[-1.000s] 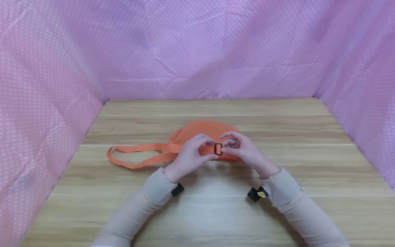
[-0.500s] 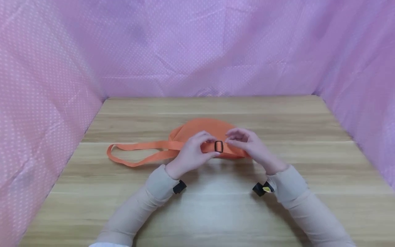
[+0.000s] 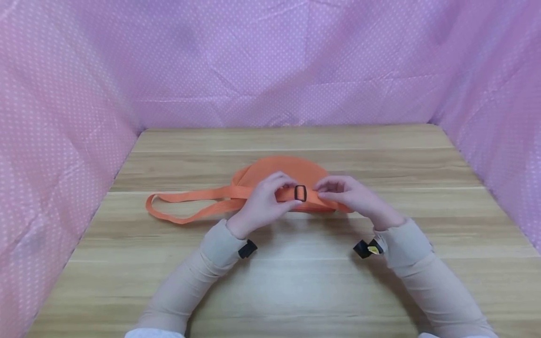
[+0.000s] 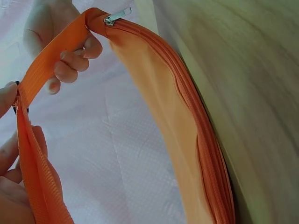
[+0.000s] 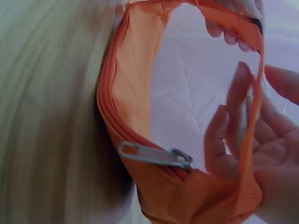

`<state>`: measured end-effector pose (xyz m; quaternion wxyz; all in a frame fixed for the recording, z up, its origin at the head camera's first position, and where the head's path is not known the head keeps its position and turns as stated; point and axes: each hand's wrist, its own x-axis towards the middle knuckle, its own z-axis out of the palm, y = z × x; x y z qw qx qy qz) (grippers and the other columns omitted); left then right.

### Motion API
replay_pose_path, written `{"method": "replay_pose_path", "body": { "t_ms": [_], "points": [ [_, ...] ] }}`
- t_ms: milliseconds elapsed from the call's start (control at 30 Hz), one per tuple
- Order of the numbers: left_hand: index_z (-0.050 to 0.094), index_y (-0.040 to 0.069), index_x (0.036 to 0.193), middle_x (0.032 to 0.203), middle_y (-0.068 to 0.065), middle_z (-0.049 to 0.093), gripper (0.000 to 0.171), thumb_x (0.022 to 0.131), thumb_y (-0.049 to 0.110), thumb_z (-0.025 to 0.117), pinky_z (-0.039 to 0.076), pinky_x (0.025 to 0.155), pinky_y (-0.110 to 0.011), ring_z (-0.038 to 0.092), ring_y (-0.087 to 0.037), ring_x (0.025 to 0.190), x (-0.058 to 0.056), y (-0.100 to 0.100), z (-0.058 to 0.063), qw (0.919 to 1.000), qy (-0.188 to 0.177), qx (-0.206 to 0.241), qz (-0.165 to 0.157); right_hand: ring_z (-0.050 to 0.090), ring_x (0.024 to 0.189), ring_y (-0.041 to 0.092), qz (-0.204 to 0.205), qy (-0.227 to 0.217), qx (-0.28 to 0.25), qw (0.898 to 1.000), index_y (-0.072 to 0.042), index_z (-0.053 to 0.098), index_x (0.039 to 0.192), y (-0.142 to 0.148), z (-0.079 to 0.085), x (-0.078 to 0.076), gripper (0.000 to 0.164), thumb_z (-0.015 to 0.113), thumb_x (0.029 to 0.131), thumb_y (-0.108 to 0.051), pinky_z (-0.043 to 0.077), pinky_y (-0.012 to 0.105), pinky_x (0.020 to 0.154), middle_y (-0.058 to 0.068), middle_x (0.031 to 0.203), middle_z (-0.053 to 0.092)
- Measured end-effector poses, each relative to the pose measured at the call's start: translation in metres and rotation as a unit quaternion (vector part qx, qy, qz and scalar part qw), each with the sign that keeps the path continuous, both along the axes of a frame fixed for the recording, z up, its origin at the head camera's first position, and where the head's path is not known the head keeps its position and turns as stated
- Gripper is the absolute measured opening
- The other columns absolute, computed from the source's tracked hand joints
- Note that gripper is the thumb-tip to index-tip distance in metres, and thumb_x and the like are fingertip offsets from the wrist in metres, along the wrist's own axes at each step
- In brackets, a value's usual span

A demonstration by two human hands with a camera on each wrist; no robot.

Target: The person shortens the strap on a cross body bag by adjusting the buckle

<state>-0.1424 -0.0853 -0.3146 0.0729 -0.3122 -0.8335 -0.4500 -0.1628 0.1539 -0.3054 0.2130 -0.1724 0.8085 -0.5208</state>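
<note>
An orange zippered bag (image 3: 287,166) lies on the table, with its orange strap (image 3: 194,193) looping out to the left. With thumb and fingers, my left hand (image 3: 264,202) pinches the strap at the black strap slider (image 3: 304,193), over the bag's near side. Just to the right, my right hand (image 3: 359,197) has its loosely bent fingers around the strap. In the right wrist view the strap runs between that thumb and the fingers, with gaps on both sides. A metal zipper pull (image 5: 149,154) sits at the bag's right end, close to the right hand.
A wood-grain table (image 3: 287,291) extends all around the bag. Pink dotted cloth (image 3: 270,56) hangs behind it and at both sides. Black wrist cameras (image 3: 247,249) are worn on both wrists.
My right hand has left the slider and moved right along the strap. The left hand keeps its pinch at the slider. The whole head view has shifted slightly.
</note>
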Motion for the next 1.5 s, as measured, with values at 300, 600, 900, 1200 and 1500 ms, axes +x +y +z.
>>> {"method": "replay_pose_path", "body": {
  "t_ms": [300,600,900,1200,1500],
  "points": [
    [0.066,0.006,0.106,0.101,-0.001,0.062,0.029,0.080,0.016,0.076,0.046,0.082,-0.026,0.054,-0.011,0.093,-0.001,0.003,0.002,0.9981,-0.031,0.051,0.017,0.044,0.056,0.007,-0.064,-0.007,-0.064,0.996,0.009,0.058,0.109,-0.006,-0.004,0.001,0.028,0.064,0.089,-0.010,0.039,0.021,0.050,-0.007,0.074,0.060],
    [0.069,0.007,0.106,0.097,0.000,0.063,0.032,0.077,0.015,0.079,0.047,0.084,-0.027,0.055,-0.010,0.094,-0.003,0.003,-0.002,0.9968,-0.037,0.071,0.009,0.051,0.074,0.011,-0.095,0.006,-0.054,0.994,0.000,0.066,0.103,-0.017,-0.004,0.005,0.019,0.064,0.090,-0.013,0.044,0.023,0.066,-0.011,0.084,0.065],
    [0.070,0.007,0.101,0.096,0.000,0.064,0.032,0.073,0.011,0.082,0.047,0.082,-0.025,0.057,-0.010,0.092,-0.001,0.004,-0.003,0.9966,-0.026,0.079,-0.003,0.051,0.067,0.008,-0.092,0.001,-0.066,0.994,-0.005,0.068,0.094,-0.016,-0.007,0.007,0.009,0.067,0.087,-0.011,0.044,0.021,0.061,-0.010,0.077,0.065],
    [0.071,0.007,0.100,0.094,0.000,0.064,0.031,0.072,0.013,0.083,0.047,0.081,-0.025,0.057,-0.009,0.090,0.001,0.004,-0.002,0.9981,-0.028,0.053,-0.012,0.053,0.071,0.009,-0.088,0.003,-0.061,0.994,0.000,0.067,0.094,-0.019,-0.009,0.009,0.012,0.068,0.086,-0.009,0.045,0.021,0.064,-0.009,0.078,0.065],
    [0.071,0.010,0.101,0.093,0.002,0.063,0.030,0.073,0.015,0.082,0.047,0.081,-0.025,0.056,-0.008,0.089,0.001,0.006,0.000,0.9988,-0.030,0.025,-0.029,0.046,0.062,0.006,-0.082,-0.006,-0.081,0.993,-0.011,0.068,0.088,-0.018,-0.009,0.011,0.004,0.067,0.087,-0.008,0.039,0.020,0.056,-0.011,0.073,0.063]
  ]
}}
